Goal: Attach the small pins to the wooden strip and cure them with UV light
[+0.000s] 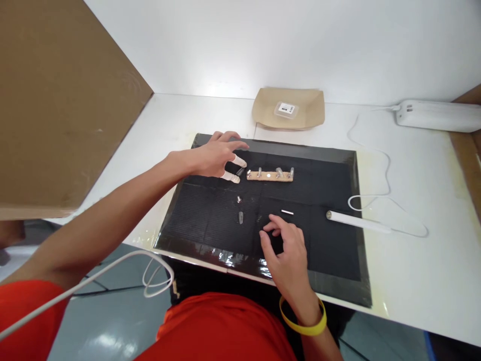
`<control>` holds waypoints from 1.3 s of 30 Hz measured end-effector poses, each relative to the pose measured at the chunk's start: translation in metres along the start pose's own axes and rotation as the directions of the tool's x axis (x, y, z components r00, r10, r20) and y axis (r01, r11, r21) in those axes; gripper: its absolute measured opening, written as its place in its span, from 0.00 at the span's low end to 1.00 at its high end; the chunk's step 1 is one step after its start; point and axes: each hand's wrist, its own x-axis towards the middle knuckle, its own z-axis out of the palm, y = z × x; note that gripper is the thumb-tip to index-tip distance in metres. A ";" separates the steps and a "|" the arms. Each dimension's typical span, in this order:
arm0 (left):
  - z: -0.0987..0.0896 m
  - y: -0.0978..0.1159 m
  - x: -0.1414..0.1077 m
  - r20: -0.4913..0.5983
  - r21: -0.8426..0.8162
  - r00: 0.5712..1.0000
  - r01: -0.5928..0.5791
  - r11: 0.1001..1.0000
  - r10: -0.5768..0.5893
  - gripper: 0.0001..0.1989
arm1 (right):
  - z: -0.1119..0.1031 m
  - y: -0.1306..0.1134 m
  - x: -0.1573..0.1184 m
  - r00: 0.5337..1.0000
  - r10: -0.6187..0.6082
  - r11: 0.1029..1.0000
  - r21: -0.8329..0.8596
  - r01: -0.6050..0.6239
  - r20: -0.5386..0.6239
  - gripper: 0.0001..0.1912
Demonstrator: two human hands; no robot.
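My left hand [221,155] reaches over the black mat [210,215], with white covers on two fingertips. Those tips are apart, on either side of a small dark translucent piece [240,171]; whether they touch it I cannot tell. Just right of them lies a narrow wooden strip [268,176] with several upright pegs, some carrying clear sleeves. Below the strip are a tiny metallic piece [239,199] and a grey translucent piece [241,217]. My right hand [288,253] hovers low over the mat, thumb and forefinger apart, holding nothing. A short silvery rod [287,212] lies beyond its fingertips.
A white pen-like tool [356,221] with a thin cable rests on the mat's right side. Behind the mat stands a cardboard tray [259,113] holding a small labelled clear box [286,110]. A white power strip [436,115] is at back right; a brown panel [67,100] stands left.
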 end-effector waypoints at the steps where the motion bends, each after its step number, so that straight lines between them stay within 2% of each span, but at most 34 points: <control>1: -0.001 -0.001 0.003 0.008 0.000 1.000 -0.004 1.000 0.004 0.11 | 0.000 0.000 0.000 1.000 -0.004 1.000 -0.001 0.004 -0.002 0.15; 8: -0.007 -0.001 0.010 0.094 0.051 0.996 -0.009 0.999 0.004 0.12 | 0.000 0.000 0.001 1.000 -0.018 1.000 -0.004 0.018 -0.009 0.15; 11: -0.005 0.000 0.010 0.077 0.051 0.997 0.001 0.999 -0.005 0.11 | 0.001 0.000 0.000 1.000 -0.021 1.000 -0.005 0.021 -0.010 0.15; 14: -0.003 -0.003 0.008 0.079 0.045 0.997 0.017 0.999 -0.020 0.15 | 0.001 0.000 0.000 1.000 -0.021 1.000 -0.006 0.021 -0.009 0.15; 18: -0.006 -0.012 0.004 0.087 0.132 0.996 0.006 0.991 -0.017 0.16 | 0.000 0.000 0.000 1.000 -0.012 1.000 -0.004 0.012 -0.005 0.14; 24: -0.013 -0.017 -0.007 0.007 0.194 1.000 0.028 0.981 -0.030 0.13 | 0.000 0.000 0.000 1.000 -0.005 1.000 0.001 0.005 -0.008 0.14; 30: -0.002 -0.026 -0.010 -0.040 0.154 0.991 0.133 0.979 -0.128 0.16 | 0.000 0.000 0.001 1.000 -0.007 1.000 -0.004 0.007 -0.008 0.14; 35: 0.004 -0.019 -0.013 -0.091 0.097 0.980 0.187 0.978 -0.178 0.13 | 0.000 0.000 0.000 1.000 0.000 1.000 -0.002 0.000 -0.002 0.14; 39: 0.007 -0.013 -0.014 -0.108 0.035 0.978 0.183 0.982 -0.178 0.16 | 0.001 0.002 -0.001 1.000 -0.007 1.000 -0.004 0.007 -0.014 0.14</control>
